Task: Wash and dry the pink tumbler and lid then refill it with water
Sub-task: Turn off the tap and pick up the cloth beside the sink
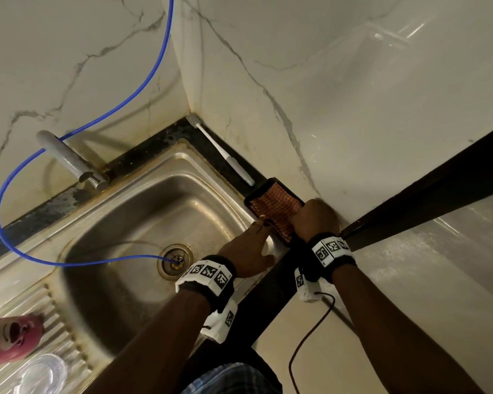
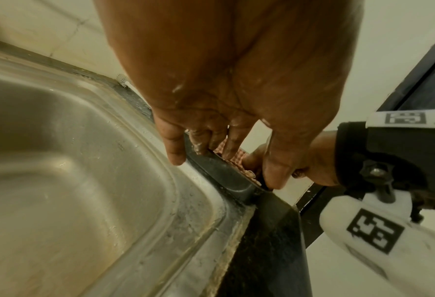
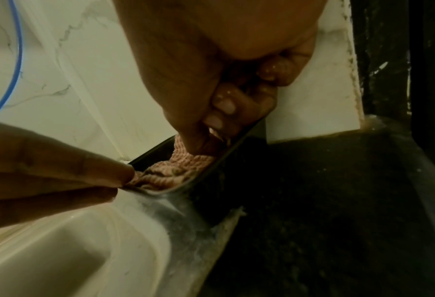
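Observation:
The pink tumbler (image 1: 10,339) lies on the ribbed drainboard at the lower left, with a clear lid (image 1: 42,376) just below it; both are far from my hands. Right of the sink, a black tray (image 1: 252,196) holds an orange checked cloth (image 1: 276,207). My right hand (image 1: 310,217) reaches into the tray from its near end, and its curled fingers and thumb (image 3: 211,124) pinch the cloth (image 3: 186,164). My left hand (image 1: 261,224) stretches out straight and wet, its fingertips (image 2: 206,148) resting on the tray rim (image 2: 224,170) and the cloth's near corner.
The steel sink basin (image 1: 143,223) lies left of the tray. A blue hose (image 1: 143,83) loops from the wall past the faucet (image 1: 69,157) into the drain (image 1: 175,261). A white brush (image 1: 222,150) lies along the back corner. A dark frame (image 1: 424,189) borders the right.

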{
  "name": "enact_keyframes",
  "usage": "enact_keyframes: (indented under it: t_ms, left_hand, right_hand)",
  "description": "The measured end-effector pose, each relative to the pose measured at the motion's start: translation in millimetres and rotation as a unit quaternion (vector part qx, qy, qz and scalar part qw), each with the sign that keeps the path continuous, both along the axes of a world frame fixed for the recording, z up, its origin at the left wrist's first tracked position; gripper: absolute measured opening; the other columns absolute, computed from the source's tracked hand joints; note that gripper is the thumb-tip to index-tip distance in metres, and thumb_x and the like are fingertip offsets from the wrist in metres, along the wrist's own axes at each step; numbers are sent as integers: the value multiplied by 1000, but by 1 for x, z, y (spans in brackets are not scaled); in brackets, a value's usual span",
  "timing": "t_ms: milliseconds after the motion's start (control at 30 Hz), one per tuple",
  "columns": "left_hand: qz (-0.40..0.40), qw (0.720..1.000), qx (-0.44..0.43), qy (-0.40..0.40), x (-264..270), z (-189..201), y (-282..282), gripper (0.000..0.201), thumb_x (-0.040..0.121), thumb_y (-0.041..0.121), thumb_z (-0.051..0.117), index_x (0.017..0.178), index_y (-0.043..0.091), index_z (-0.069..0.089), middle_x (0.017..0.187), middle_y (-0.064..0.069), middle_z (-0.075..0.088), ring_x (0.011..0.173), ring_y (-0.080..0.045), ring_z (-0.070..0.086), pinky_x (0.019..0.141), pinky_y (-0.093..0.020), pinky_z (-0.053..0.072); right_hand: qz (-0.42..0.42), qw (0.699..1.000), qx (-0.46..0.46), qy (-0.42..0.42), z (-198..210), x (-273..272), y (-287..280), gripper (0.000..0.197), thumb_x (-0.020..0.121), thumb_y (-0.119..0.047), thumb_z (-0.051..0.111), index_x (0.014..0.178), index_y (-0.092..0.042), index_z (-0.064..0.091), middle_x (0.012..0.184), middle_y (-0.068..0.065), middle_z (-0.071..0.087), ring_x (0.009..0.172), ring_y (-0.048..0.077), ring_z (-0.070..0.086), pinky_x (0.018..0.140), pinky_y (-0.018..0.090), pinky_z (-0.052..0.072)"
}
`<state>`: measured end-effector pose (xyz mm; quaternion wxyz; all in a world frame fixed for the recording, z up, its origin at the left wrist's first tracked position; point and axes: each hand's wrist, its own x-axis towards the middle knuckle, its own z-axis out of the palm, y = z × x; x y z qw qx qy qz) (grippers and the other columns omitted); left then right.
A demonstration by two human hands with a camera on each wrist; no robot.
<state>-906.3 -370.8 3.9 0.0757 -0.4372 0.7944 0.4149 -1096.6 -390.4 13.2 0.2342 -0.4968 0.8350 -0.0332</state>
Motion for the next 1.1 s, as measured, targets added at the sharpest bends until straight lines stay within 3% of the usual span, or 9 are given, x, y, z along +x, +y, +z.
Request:
enact_keyframes:
  t_ms: [233, 367, 467, 533, 633, 767, 867, 1000, 1100]
  left_hand:
    - [30, 997, 39, 51, 5, 1, 4, 90, 104, 34, 67, 172, 22, 9, 180, 0, -2, 165, -21, 13, 127, -32, 20]
    - [139, 981, -22, 135, 2, 15, 4, 63, 109, 25, 60, 166, 21, 32, 167, -5, 42, 144, -25, 48, 122, -35, 35]
    - [275, 934, 42, 222, -6, 28, 1, 37, 114, 37, 47, 151, 31, 50, 129, 2, 65, 122, -23, 63, 98, -36, 50]
    - [356, 870, 178, 292, -13, 43, 0, 32, 113, 53, 40, 137, 41, 58, 125, 8, 68, 124, -21, 64, 98, -42, 53]
    - [430, 787, 273, 347, -15, 63, 0, 45, 108, 66, 40, 124, 39, 71, 127, 5, 75, 123, -20, 68, 103, -50, 57]
    - [470, 743, 266, 397, -4, 75, 3, 46, 107, 63, 46, 128, 33, 74, 125, 4, 78, 123, -21, 70, 102, -46, 58]
    - [479, 726, 260, 419, 13, 75, 6, 51, 107, 62, 45, 134, 27, 71, 127, 0, 78, 122, -25, 71, 106, -47, 56]
    - [490, 708, 257, 439, 39, 73, 18, 58, 106, 63, 44, 142, 24, 67, 137, -1, 73, 129, -29, 68, 114, -58, 49]
    - [507, 702, 245, 436, 62, 76, 33, 53, 111, 56, 36, 143, 25, 66, 140, 4, 71, 130, -23, 67, 113, -54, 48]
  right_hand:
    - [-25, 997, -67, -13, 6, 2, 7, 43, 85, -48, 69, 89, -5, 70, 80, 5, 60, 76, 28, 64, 63, 34, 53]
    - [8, 993, -113, -20, 24, 7, 11, 43, 80, -61, 59, 71, -19, 62, 67, -3, 61, 64, 21, 65, 63, 41, 60]
    - [77, 978, -191, 37, 37, 16, 17, 38, 89, -62, 54, 71, -28, 54, 67, -10, 54, 64, 12, 55, 69, 31, 50]
    - [137, 960, -242, 23, 38, 25, 22, 35, 93, -59, 54, 77, -28, 59, 73, -10, 59, 71, 14, 58, 70, 32, 50]
    - [203, 940, -261, -80, 30, 37, 32, 29, 94, -43, 67, 116, -24, 68, 105, -2, 68, 100, 16, 63, 87, 33, 52]
    - [186, 914, -309, -188, 31, 51, 40, 62, 85, -27, 80, 139, -26, 49, 142, -2, 42, 129, 16, 51, 103, 37, 53]
    - [81, 922, -263, -272, 36, 59, 33, 92, 77, -48, 84, 149, -26, 32, 151, 0, 41, 134, 15, 52, 104, 36, 53]
    - [90, 852, -239, -456, 63, 87, 36, 18, 103, -26, 62, 119, -35, 63, 103, -28, 72, 95, -8, 70, 75, 10, 55]
    - [101, 816, -262, -505, 74, 107, 40, 24, 107, -19, 52, 115, -34, 69, 105, -22, 75, 97, -1, 72, 81, 17, 57]
